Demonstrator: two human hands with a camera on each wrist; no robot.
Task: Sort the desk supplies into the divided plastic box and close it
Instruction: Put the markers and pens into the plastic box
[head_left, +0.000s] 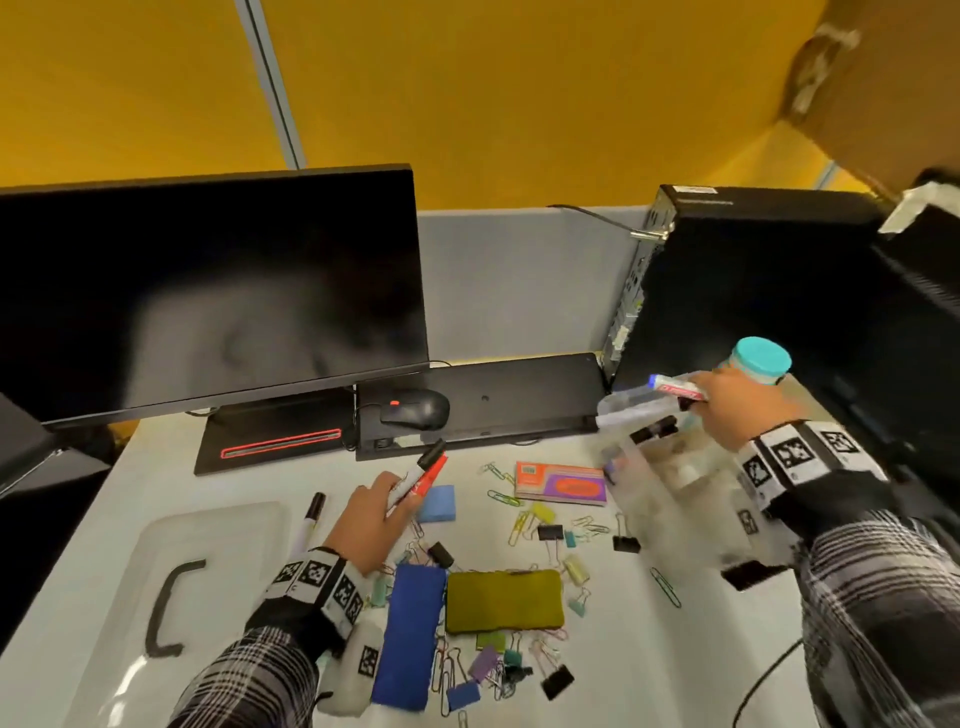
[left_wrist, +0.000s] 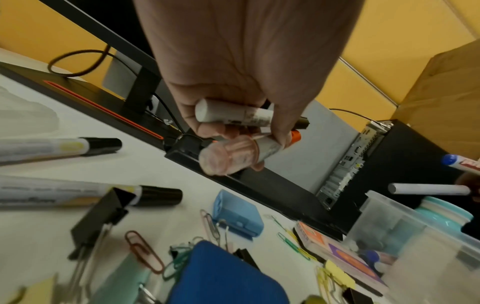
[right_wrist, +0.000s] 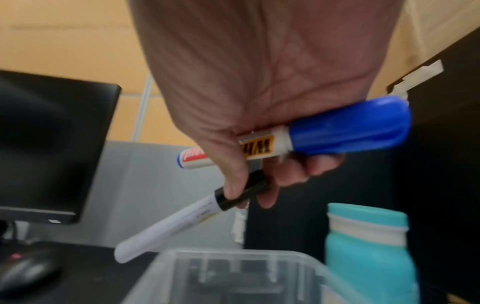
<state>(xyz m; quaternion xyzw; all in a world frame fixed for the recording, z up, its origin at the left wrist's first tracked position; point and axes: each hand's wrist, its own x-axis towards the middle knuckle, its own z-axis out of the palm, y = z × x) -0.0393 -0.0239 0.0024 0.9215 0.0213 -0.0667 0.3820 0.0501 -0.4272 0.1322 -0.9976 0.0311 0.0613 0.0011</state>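
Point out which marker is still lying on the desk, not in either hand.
The black-capped marker lying beside the clear lid, left of the left hand. The other markers in view are gripped, two per hand.

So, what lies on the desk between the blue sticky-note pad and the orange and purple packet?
In the head view, between the blue pad and the packet lie only loose paper clips on bare white desk.

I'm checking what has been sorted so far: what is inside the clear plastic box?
The clear plastic box shows dividers and some small blurred items in the left wrist view. Motion blur and its cloudy walls hide the rest, so I cannot identify them.
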